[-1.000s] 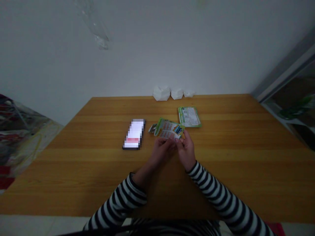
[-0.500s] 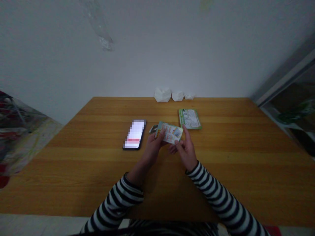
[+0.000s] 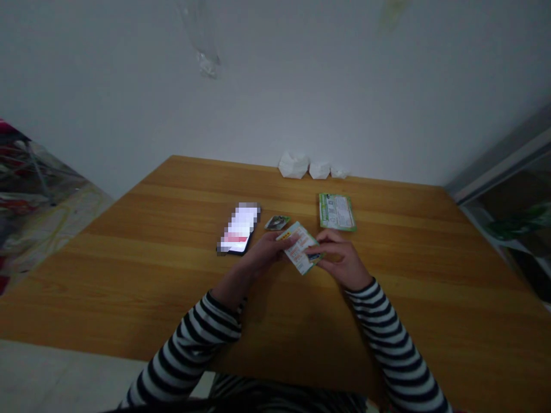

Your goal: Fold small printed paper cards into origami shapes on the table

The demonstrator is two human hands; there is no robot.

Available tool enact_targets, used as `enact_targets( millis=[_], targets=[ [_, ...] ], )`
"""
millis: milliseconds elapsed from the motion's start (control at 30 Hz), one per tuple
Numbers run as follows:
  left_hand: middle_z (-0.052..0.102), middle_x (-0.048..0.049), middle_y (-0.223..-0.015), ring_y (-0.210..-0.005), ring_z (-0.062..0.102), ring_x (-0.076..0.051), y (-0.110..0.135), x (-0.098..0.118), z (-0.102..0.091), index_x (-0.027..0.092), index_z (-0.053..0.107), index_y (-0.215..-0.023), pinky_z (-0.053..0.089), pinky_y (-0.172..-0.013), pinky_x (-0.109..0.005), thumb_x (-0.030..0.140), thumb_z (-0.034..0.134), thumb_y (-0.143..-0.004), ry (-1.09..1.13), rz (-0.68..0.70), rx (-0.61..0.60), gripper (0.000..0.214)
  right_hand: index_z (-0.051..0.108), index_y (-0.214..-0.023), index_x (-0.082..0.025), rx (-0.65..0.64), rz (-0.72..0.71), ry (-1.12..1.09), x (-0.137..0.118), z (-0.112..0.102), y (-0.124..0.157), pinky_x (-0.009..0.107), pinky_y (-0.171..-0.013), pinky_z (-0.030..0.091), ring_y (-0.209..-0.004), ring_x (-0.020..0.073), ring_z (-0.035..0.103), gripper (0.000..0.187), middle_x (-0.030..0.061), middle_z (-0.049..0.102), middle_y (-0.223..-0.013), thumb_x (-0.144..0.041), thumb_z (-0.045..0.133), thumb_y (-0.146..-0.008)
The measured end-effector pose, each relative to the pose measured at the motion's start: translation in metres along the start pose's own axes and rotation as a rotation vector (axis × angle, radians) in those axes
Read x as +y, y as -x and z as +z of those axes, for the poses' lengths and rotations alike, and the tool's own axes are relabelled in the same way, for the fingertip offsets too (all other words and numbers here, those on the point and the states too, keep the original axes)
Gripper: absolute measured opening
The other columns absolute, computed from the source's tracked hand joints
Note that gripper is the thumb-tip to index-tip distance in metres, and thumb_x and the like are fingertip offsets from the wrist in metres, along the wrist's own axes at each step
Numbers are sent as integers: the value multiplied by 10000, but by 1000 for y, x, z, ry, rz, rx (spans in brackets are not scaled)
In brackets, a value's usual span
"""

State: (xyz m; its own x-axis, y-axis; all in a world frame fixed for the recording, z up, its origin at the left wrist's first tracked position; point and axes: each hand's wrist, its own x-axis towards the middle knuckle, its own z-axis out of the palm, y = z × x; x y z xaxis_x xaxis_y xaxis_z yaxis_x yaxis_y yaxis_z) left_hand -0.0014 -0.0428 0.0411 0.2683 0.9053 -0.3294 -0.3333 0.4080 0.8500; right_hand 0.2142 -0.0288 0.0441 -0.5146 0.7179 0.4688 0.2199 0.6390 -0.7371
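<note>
A small printed card [image 3: 297,263], white and green with orange print, is held tilted above the table. My left hand [image 3: 264,250] grips its left edge, thumb lying on top. On the opposite side my right hand [image 3: 346,264] pinches the card's right edge, with a finger lying across its printed face. A small dark picture card [image 3: 276,222] lies on the wood just beyond my left hand. Past my right hand rests a flat green-and-white printed packet [image 3: 337,212].
A phone [image 3: 241,228] with a lit, blurred screen lies left of my hands on the wooden table [image 3: 172,241]. Against the wall stand three crumpled white papers [image 3: 294,165]. Clutter fills the floor at far left.
The card has turned so one corner points toward me. My right hand has shifted its hold, a finger now over the card's face. The view has tilted slightly.
</note>
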Motion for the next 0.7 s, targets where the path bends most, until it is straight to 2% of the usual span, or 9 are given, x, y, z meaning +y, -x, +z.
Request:
enact_targets(
  millis=[100,200,267,400,533,633,700],
  targets=[
    [743,-112,-881,-708,702,-185,0,-3,4,129,737,-964,565,-683,-300,303,851,-711,59,50,85,327,799,-985,-262,-24,63,11,0,15,7,282,-624,483,-679,163,616,206,25,676,-762,-177,673,-847],
    [747,-99,-959,-738,720,-197,1,-6,9,167,662,-1164,577,-690,-321,237,819,-733,190,81,171,464,788,-1041,-273,90,57,158,0,36,14,319,-690,536,-735,192,692,315,53,775,-886,-112,611,-836],
    [750,-104,-1012,-774,733,-211,3,-7,11,182,610,-1243,581,-687,-322,202,786,-754,244,80,171,520,790,-1042,-287,140,39,190,1,44,17,348,-719,566,-768,217,730,344,57,796,-910,-101,600,-823],
    [758,-129,-1040,-859,742,-251,6,-4,11,158,637,-1218,576,-705,-325,193,755,-774,251,56,15,460,794,-1031,-290,130,62,36,3,42,16,365,-753,600,-836,234,764,351,52,806,-960,-86,599,-821],
    [767,-147,-1033,-950,730,-273,10,-4,13,127,723,-1060,565,-801,-344,239,739,-806,212,72,-94,278,815,-916,-284,172,164,-138,1,32,12,372,-750,603,-819,245,764,203,51,809,-915,-169,678,-820],
    [755,-140,-1113,-1063,703,-275,12,-3,17,136,726,-1076,542,-920,-363,181,728,-804,230,106,-121,275,816,-829,-263,270,225,-164,-3,30,9,334,-670,578,-702,222,733,96,43,798,-800,-242,725,-805],
    [727,-135,-1202,-1143,673,-276,15,-1,20,149,705,-1144,509,-1004,-387,120,716,-788,266,93,-178,357,800,-777,-238,316,258,-131,-6,30,7,286,-559,516,-550,176,645,96,14,737,-635,-280,721,-813]
  ],
)
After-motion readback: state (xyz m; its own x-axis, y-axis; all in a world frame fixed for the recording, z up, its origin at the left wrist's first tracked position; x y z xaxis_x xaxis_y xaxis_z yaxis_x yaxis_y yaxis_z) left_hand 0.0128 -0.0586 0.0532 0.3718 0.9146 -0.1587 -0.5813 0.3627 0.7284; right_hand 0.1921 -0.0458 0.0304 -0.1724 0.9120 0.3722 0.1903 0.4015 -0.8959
